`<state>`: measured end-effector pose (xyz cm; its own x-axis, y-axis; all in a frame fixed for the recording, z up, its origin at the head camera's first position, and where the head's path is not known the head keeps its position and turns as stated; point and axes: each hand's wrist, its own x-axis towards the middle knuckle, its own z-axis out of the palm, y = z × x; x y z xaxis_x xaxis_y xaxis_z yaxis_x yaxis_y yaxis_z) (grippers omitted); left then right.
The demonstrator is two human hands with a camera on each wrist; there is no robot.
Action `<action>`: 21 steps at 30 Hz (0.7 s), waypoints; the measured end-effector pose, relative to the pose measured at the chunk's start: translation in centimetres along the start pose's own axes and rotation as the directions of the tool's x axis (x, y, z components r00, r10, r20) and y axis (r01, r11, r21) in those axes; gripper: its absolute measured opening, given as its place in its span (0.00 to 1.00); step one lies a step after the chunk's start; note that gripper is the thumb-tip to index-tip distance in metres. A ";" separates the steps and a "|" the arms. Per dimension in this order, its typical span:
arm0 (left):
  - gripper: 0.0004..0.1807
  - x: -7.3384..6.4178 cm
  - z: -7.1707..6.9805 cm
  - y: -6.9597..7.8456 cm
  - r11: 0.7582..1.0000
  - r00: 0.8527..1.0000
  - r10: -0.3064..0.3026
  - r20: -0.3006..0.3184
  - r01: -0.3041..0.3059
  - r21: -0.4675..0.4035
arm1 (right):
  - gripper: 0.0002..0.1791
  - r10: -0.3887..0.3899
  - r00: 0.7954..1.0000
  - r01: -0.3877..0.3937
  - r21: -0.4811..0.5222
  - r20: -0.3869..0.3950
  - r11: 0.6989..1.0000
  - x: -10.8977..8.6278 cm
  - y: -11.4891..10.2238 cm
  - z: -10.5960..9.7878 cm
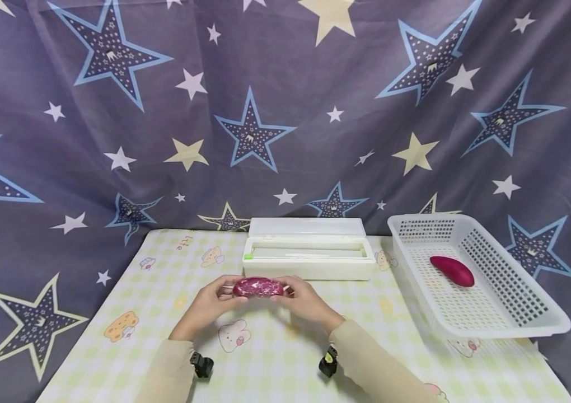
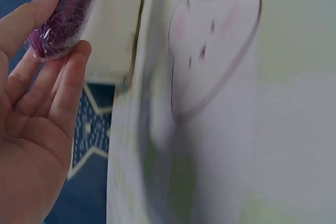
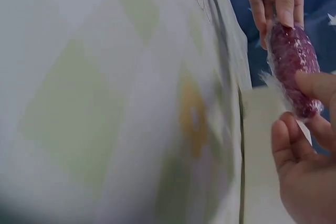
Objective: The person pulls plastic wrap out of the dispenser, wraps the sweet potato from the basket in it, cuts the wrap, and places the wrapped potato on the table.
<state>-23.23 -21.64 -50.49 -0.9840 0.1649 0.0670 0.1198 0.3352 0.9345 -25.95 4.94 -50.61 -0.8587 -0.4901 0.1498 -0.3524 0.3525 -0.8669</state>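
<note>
A purple-red sweet potato (image 1: 258, 287), wrapped in clear cling film, is held level above the table between both hands. My left hand (image 1: 213, 303) pinches its left end, thumb on the near side and fingers behind. At the other end, my right hand (image 1: 304, 300) pinches it the same way. In the left wrist view the film on the sweet potato (image 2: 63, 14) looks creased and shiny. A loose flap of film sticks out from the side of the sweet potato (image 3: 294, 61) in the right wrist view. Just behind the hands stands a white cling film box (image 1: 310, 270) with its lid raised.
A white perforated basket (image 1: 512, 330) stands at the right, with one unwrapped purple-red sweet potato (image 1: 453, 271) in it. The table wears a green checked cloth (image 1: 265, 369) with cartoon prints. Behind it hangs a star-patterned curtain (image 1: 295, 67).
</note>
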 end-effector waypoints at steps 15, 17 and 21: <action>0.33 -1.4 -5.4 -2.0 0.999 0.987 -0.034 -0.160 0.037 0.015 | 0.16 0.046 0.982 -0.024 0.121 -0.185 0.992 4.2 -2.0 6.7; 0.33 -1.6 -5.8 -2.1 0.999 0.985 -0.033 -0.171 0.037 0.016 | 0.16 0.038 0.977 -0.014 0.116 -0.208 0.993 4.6 -2.2 7.5; 0.37 -1.7 -6.5 -2.3 0.996 0.976 -0.083 -0.203 0.085 0.001 | 0.15 0.022 0.967 0.000 0.084 -0.256 0.996 5.3 -2.7 8.8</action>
<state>-22.64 -28.69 -50.48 -0.9967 -0.0555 0.0591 0.0361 0.3490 0.9364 -26.29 -5.64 -51.67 -0.9327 -0.2622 0.2475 -0.3198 0.2847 -0.9037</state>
